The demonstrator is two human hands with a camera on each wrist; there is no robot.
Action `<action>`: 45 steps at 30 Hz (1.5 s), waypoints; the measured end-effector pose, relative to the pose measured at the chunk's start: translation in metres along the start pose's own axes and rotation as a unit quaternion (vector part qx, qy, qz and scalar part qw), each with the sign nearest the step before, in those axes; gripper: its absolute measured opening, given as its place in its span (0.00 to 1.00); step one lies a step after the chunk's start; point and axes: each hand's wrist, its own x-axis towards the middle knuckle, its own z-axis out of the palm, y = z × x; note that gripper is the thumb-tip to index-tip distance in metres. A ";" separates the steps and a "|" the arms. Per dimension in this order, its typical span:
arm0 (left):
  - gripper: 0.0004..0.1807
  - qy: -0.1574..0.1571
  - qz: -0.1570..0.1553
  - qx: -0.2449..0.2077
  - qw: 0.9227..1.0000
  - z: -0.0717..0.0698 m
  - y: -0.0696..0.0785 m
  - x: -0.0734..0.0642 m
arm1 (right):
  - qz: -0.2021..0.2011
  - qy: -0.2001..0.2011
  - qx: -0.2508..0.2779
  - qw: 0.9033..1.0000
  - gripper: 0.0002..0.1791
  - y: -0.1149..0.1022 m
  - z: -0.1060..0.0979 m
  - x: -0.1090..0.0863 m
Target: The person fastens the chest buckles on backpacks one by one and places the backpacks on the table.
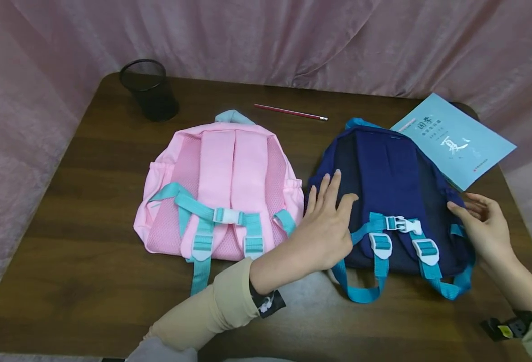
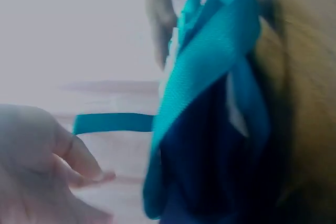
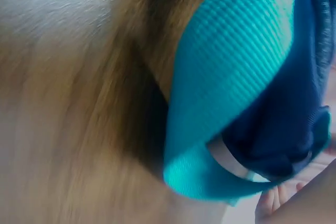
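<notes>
A navy backpack (image 1: pixel 390 166) lies with its straps up on the right part of the table. Its turquoise straps have white buckles, and the chest buckle (image 1: pixel 404 224) is clipped across. My left hand (image 1: pixel 327 226) is over the bag's left side, fingers extended and spread. My right hand (image 1: pixel 485 221) is at the bag's right edge, its thumb against the side and its fingers loosely bent. In the left wrist view the turquoise strap (image 2: pixel 205 66) is blurred beside my fingers. A turquoise strap (image 3: pixel 226 77) loops close to the camera in the right wrist view.
Left of it lies a pink backpack (image 1: pixel 234 176) with turquoise straps. A light-blue book (image 1: pixel 456 141) rests at the back right, partly behind the navy bag. A red pencil (image 1: pixel 290 111) and a black mesh pen holder (image 1: pixel 153 93) are along the back of the wooden table (image 1: pixel 67 241).
</notes>
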 end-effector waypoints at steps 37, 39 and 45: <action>0.20 0.051 0.209 0.112 0.970 0.039 0.047 0.028 | -0.498 -0.061 -0.169 0.848 0.29 -0.028 0.026 -0.063; 0.22 0.043 0.188 0.130 0.973 0.042 0.051 0.031 | -0.507 -0.060 -0.169 0.843 0.28 -0.025 0.027 -0.062; 0.23 0.039 0.123 0.186 0.974 0.053 0.049 0.036 | -0.477 -0.038 -0.185 0.858 0.29 -0.023 0.033 -0.066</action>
